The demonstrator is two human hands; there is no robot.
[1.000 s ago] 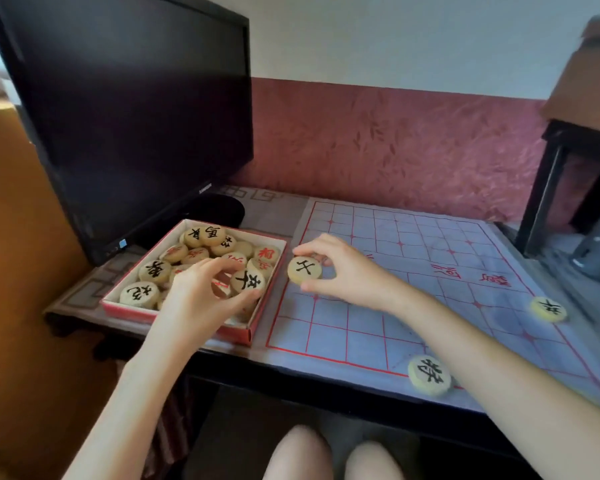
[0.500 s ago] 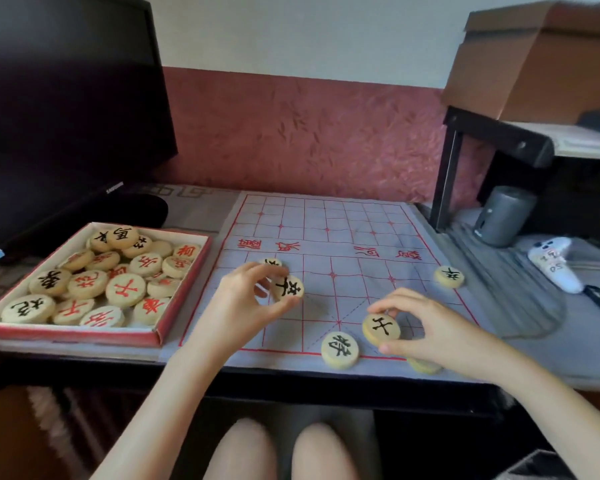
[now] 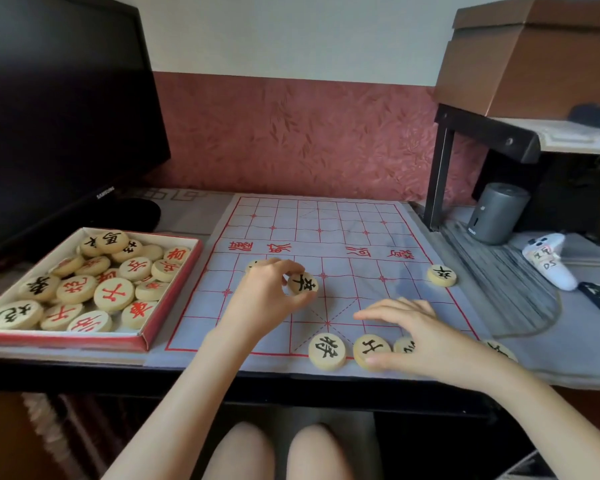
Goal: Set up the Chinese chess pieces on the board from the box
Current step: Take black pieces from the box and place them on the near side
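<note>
Filling the near rank – most pieces wait in the box [image 3: 63,342].
Our left hand [image 3: 267,299] pinches a black piece [image 3: 302,284] just over the board [image 3: 361,237]; our right hand [image 3: 420,337] lies flat-fingered, thumb touching a near-row piece [image 3: 371,348]. Next, we judge – set the pinched one squarely on its crossing.

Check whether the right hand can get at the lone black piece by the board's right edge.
Probably yes. The lone black piece lies flat in the open just beyond the right hand, with only bare board between them; the left hand is well aside.
</note>
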